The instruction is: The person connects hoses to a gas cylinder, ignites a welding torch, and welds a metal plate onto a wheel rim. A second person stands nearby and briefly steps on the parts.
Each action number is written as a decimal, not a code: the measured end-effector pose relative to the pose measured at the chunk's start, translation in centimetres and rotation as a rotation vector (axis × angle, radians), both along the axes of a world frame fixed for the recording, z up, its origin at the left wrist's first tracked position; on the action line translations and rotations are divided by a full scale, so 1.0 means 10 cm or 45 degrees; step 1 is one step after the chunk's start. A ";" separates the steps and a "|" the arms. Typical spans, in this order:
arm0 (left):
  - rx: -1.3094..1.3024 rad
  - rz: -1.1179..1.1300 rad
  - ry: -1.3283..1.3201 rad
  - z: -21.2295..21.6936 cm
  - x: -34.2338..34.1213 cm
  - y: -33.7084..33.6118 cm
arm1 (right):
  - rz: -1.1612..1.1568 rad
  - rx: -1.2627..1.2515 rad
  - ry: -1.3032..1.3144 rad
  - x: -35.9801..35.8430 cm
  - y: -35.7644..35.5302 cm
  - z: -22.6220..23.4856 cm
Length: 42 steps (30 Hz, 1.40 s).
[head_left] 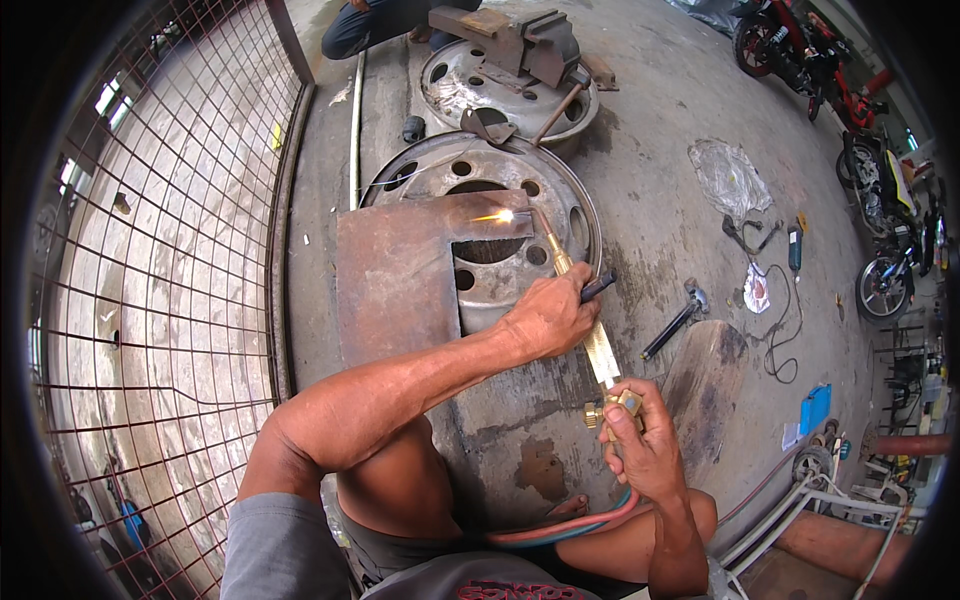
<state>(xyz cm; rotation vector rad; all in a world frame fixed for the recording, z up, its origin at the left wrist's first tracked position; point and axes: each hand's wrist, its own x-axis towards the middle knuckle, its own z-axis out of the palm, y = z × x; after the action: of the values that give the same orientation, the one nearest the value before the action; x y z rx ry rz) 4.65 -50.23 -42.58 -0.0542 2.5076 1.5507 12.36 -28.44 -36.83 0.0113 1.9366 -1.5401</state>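
A brass gas torch (pixel 603 358) runs between my two hands. My left hand (pixel 552 316) is closed round its neck, and a short dark rod (pixel 598 287) sticks out by the thumb. Lower down, my right hand (pixel 640 440) grips the valve end, its fingers at the brass knobs. At the tip burns a bright flame (pixel 505 215), against the upper right arm of a rusty metal plate (pixel 395 275). That plate lies on a steel wheel rim (pixel 500 288), with a notch cut out of its right side. Red and blue hoses (pixel 575 526) lead from the torch across my lap.
Wire mesh fencing (pixel 180 230) stands at left. Beyond, a second wheel rim (pixel 470 90) carries a bench vise (pixel 548 50), near a crouching person's leg (pixel 365 25). On the floor at right lie a hammer (pixel 673 325), a plastic bag (pixel 730 178) and a corded tool (pixel 795 247); motorcycles (pixel 880 280) stand beyond.
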 end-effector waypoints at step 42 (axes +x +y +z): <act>0.036 0.000 -0.040 0.07 0.01 -0.04 | -0.015 -0.092 0.005 0.01 0.03 -0.01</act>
<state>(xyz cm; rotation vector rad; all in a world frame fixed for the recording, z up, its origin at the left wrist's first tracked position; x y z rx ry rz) 4.75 -50.68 -41.92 -0.0740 2.4613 1.5725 12.44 -28.17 -36.97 -0.0114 1.8857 -1.6179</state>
